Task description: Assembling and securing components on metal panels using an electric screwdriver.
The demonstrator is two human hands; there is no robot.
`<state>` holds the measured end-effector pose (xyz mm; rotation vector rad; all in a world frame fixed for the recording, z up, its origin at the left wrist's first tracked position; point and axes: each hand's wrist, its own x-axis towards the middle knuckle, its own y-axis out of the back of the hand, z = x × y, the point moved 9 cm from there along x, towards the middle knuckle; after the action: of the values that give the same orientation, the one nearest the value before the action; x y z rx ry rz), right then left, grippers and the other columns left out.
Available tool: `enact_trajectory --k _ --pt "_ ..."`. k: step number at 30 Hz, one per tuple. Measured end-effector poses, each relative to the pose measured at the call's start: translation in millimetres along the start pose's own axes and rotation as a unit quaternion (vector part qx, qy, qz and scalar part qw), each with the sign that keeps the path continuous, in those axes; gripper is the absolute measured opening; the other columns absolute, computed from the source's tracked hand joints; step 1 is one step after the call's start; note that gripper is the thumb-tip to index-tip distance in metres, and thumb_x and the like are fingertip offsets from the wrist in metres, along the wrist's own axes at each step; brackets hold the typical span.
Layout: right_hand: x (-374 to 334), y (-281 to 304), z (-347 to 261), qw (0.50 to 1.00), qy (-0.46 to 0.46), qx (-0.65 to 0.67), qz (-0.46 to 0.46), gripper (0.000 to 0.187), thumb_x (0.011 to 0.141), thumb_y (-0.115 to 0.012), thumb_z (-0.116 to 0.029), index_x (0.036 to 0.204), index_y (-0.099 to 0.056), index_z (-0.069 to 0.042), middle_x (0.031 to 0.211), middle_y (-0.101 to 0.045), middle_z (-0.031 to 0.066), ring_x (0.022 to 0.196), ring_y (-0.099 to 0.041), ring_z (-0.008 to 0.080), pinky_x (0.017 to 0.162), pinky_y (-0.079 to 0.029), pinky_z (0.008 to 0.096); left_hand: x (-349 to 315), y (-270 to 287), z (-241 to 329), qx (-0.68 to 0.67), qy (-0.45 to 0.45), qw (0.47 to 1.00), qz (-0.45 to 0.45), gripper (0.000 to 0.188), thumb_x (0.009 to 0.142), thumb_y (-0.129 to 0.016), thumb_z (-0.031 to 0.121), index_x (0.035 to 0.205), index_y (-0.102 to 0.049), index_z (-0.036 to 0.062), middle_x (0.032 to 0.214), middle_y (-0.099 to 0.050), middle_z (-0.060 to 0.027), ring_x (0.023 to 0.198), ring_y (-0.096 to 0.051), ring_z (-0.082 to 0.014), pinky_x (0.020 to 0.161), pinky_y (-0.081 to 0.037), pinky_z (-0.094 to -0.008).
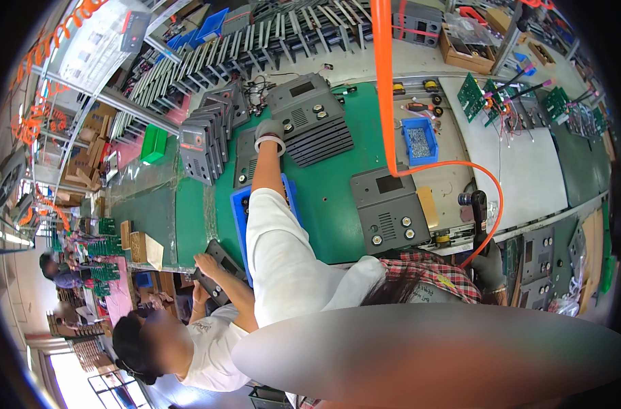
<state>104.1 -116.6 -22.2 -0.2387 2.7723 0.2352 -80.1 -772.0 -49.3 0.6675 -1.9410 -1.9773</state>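
My left arm, in a white sleeve, stretches far across the green bench top. My left hand, in a grey glove with a pale band at the wrist, is closed at the edge of a dark grey front panel; its fingertips are partly hidden. Right beside it lies a stack of grey panels with slots and round knobs. At the right, my gloved right hand is wrapped round a black power screwdriver, which joins an orange hose. Another grey panel, with a window and several round fittings, lies nearer me.
A blue tray of screws stands beyond the near panel. A blue bin sits under my left arm. More panels lean at the left, near a green bin. Green circuit boards stand at right. A co-worker handles a panel at left.
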Motion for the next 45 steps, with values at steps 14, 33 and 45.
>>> enact_trajectory --k 14,33,45 --pt "17.5 -15.7 18.4 0.961 0.07 -0.267 -0.03 0.04 0.061 -0.066 -0.009 0.096 -0.05 0.0 0.081 -0.052 0.0063 0.074 -0.05 0.0198 0.069 -0.044 0.0323 -142.7 61.7 38.7 -0.354 -0.003 0.878 0.321 0.029 0.089 -0.049 0.032 0.086 -0.055 0.0034 0.084 -0.062 -0.023 0.083 -0.061 -0.036 0.07 -0.048 -0.0472" --pt "43.2 -66.2 65.5 0.91 -0.033 -0.338 -0.239 0.06 0.06 -0.061 -0.013 0.117 -0.046 -0.003 0.087 -0.057 0.0114 0.08 -0.056 0.022 0.076 -0.045 0.0321 -341.3 -129.1 139.2 -0.203 -0.041 0.968 -0.14 0.025 0.086 -0.049 0.026 0.091 -0.052 0.0019 0.085 -0.062 -0.0236 0.081 -0.061 -0.0375 0.069 -0.05 -0.0481" --pt "41.4 -83.0 58.0 0.879 -0.072 -0.389 -0.266 0.051 0.062 -0.063 -0.016 0.11 -0.05 -0.002 0.077 -0.06 0.0173 0.072 -0.061 0.031 0.067 -0.048 0.0376 -352.3 -191.5 150.9 -0.758 0.192 0.567 -0.258 0.021 0.093 -0.046 0.022 0.088 -0.054 0.0036 0.079 -0.057 -0.0065 0.069 -0.057 -0.0153 0.058 -0.048 -0.0284"
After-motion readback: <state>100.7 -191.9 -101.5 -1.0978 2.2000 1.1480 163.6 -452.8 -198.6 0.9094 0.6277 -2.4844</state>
